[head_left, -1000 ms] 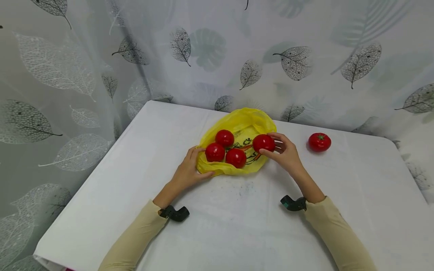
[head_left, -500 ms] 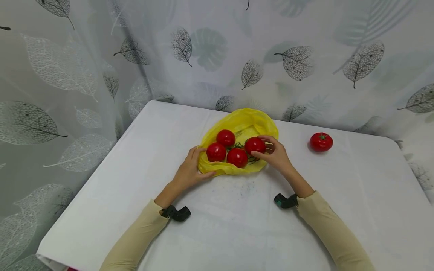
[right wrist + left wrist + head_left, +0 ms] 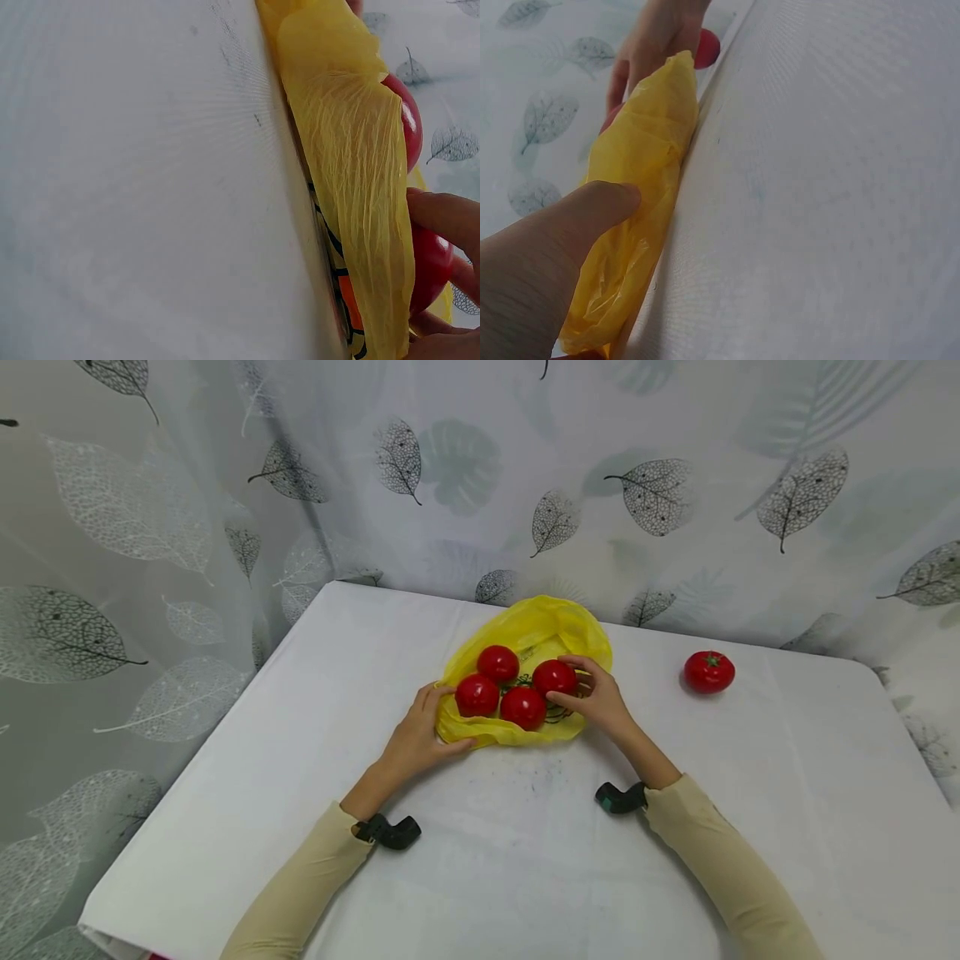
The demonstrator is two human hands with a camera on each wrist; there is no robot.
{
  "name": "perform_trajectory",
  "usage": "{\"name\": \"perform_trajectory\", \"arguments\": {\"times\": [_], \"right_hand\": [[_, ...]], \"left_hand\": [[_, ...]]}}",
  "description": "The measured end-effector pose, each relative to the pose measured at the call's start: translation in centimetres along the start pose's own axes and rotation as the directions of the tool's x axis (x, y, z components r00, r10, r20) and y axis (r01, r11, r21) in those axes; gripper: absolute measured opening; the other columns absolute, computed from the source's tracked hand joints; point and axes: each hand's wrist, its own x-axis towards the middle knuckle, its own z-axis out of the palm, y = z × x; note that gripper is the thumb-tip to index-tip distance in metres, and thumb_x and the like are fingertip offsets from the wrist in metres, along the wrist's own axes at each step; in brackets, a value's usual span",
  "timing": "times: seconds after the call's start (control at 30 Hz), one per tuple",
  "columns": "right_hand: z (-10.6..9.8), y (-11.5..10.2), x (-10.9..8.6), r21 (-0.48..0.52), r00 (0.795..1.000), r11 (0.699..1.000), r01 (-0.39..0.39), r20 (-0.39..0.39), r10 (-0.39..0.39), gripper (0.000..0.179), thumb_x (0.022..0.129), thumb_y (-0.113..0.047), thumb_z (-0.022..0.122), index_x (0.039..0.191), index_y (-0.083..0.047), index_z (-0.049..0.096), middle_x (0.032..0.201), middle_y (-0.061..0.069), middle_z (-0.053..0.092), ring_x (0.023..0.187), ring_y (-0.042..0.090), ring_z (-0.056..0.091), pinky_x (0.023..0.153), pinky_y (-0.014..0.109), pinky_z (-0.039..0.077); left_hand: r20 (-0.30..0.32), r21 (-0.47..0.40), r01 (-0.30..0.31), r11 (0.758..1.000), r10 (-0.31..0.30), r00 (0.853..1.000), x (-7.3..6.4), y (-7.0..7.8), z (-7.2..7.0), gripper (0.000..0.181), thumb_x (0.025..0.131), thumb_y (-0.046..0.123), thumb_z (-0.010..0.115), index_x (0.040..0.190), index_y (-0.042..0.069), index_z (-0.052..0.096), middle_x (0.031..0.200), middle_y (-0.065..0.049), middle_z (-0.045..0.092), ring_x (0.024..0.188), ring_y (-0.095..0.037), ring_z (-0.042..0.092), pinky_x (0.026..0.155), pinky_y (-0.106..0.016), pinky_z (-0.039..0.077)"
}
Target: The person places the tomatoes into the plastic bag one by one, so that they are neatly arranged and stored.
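A yellow plastic bag (image 3: 551, 610) lies spread wide, mouth up, with red tomatoes in it. My left hand (image 3: 416, 739) holds the bag's left side; in the left wrist view the thumb (image 3: 607, 206) presses on its outer wall. Inside the bag, my right hand (image 3: 596, 697) grips a tomato (image 3: 553, 677) between thumb and fingers. That tomato sits close beside three others: one at the back (image 3: 498, 664), one at the left (image 3: 477, 695) and one in front (image 3: 522, 708). In the right wrist view the bag's wall partly covers the gripped tomato (image 3: 431, 274).
Another tomato (image 3: 708, 672), its green calyx up, lies on the white table (image 3: 495, 860) to the right of the bag. Behind the table hangs a leaf-patterned curtain (image 3: 465, 543), which also runs along the left side.
My right hand has moved left with its tomato, from the bag's right side to beside the other tomatoes. The left hand has stayed at the bag's left side.
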Motion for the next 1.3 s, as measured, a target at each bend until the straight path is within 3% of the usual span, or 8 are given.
{"name": "perform_trajectory", "arguments": {"times": [0.37,1.3], "right_hand": [[0.1,0.2,0.0,-0.092,0.997,0.996,0.017,0.075,-0.01,0.064,0.089,-0.011,0.072,0.144,-0.007,0.04,0.142,0.021,0.043,0.123,0.041,0.047,0.1,0.053,0.046],[-0.5,-0.4,-1.1,-0.047,0.996,0.999,-0.022,0.091,0.026,0.062,0.093,-0.012,0.066,0.147,-0.004,0.037,0.148,0.021,0.039,0.13,0.045,0.042,0.103,0.053,0.043]], "left_hand": [[0.001,0.001,0.002,1.0,-0.002,1.0,0.1,0.0,0.1,0.081,0.076,0.038,0.083,0.138,0.011,0.038,0.144,-0.019,0.036,0.129,-0.035,0.045,0.101,-0.049,0.046],[-0.01,0.003,-0.007,1.0,0.007,1.0,-0.2,0.2,0.0,0.081,0.076,0.038,0.083,0.137,0.01,0.039,0.143,-0.021,0.038,0.13,-0.037,0.046,0.1,-0.05,0.047]]}}
